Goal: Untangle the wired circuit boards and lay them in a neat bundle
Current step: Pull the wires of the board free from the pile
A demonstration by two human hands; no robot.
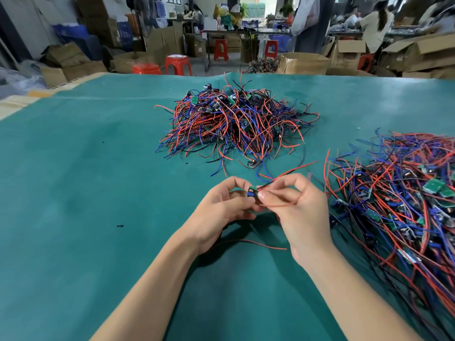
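A small green circuit board (251, 191) with red, blue and black wires is held above the green table mat (98, 193). My left hand (221, 207) pinches the board between thumb and fingers. My right hand (293, 205) grips its wires (290, 171) just right of the board; the red and black leads run up and to the right. A tangled heap of wired boards (236, 121) lies at the table's middle back. A second, flatter spread of wired boards (398, 200) lies at the right edge.
A loose red-and-black wire (258, 243) lies on the mat under my wrists. A small dark speck (120, 226) sits to the left. Beyond the table stand cardboard boxes (302, 62), red stools (177, 65) and people at benches.
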